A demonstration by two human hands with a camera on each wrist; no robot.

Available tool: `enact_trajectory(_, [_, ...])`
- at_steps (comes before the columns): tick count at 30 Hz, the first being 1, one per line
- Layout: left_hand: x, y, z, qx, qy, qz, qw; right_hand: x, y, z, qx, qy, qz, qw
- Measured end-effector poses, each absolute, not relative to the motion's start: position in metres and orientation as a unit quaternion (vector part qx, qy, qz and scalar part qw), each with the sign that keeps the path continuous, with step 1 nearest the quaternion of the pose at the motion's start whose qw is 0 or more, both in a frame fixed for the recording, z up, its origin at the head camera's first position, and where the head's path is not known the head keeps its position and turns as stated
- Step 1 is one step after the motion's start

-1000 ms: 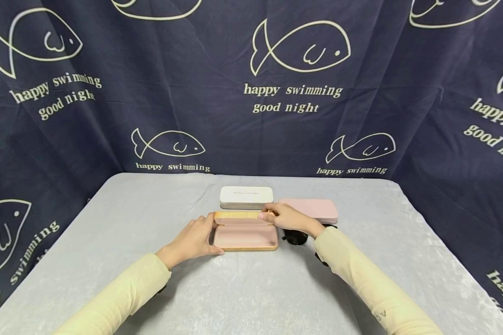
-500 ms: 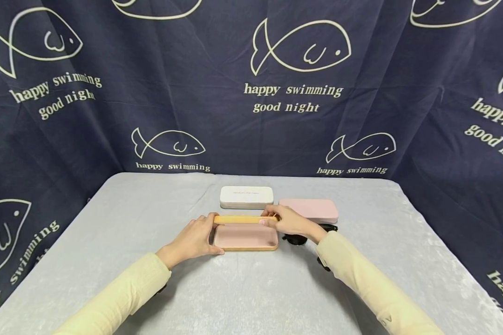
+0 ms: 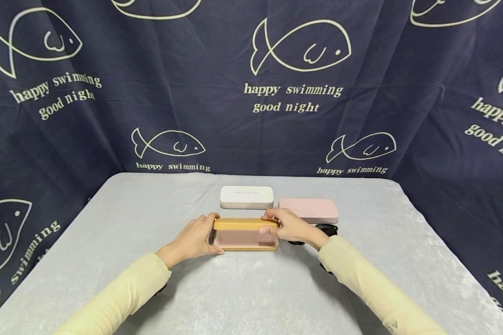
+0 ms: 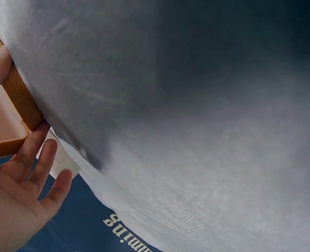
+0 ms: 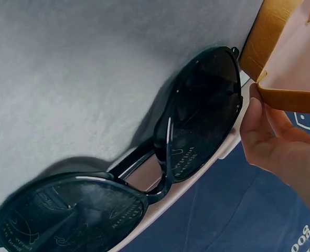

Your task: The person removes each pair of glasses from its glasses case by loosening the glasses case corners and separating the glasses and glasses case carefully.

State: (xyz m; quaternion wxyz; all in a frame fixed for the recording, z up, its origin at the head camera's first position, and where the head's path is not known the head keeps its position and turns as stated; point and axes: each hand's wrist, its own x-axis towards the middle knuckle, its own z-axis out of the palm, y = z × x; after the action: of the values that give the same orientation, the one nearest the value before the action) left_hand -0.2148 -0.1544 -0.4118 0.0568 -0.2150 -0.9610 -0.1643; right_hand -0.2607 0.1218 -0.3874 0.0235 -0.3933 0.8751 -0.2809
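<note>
A mustard-yellow glasses case [image 3: 239, 224] with a pink lining lies on the table, its lid partly lowered over the base. My left hand [image 3: 191, 238] grips the left end, thumb at the front edge and fingers at the back; the left wrist view shows the thumb on the case wall [image 4: 21, 97]. At the lid's right end, my right hand [image 3: 291, 226] pinches the lid between thumb and fingers. Black sunglasses [image 5: 202, 115] lie just right of the case, partly hidden by the right hand in the head view. The visible part of the case's inside holds nothing.
Behind the yellow case sits a white glasses case [image 3: 246, 197], closed. A closed pink glasses case [image 3: 310, 210] lies to its right, behind the sunglasses. A grey cloth covers the table [image 3: 243, 293], and a navy fish-print curtain [image 3: 234, 93] hangs around it.
The lid of the yellow glasses case has swung forward and down, so its outer face shows now. My right hand moved with it, slightly towards me. My left hand stayed in place.
</note>
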Motion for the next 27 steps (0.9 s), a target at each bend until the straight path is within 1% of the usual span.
enact_trajectory(6, [-0.215, -0.155, -0.412, -0.216, -0.961, -0.166, 0.055, -0.258, 0.122, -0.389, -0.408, 0.878, -0.251, -0.009])
enact_trajectory(18, [-0.215, -0.155, -0.413, -0.222, -0.96, -0.161, 0.056, -0.248, 0.122, -0.394, -0.429, 0.877, -0.207, -0.054])
enact_trajectory(27, [-0.216, -0.155, -0.412, -0.225, -0.959, -0.161, 0.058, -0.236, 0.12, -0.402, -0.412, 0.895, -0.151, -0.083])
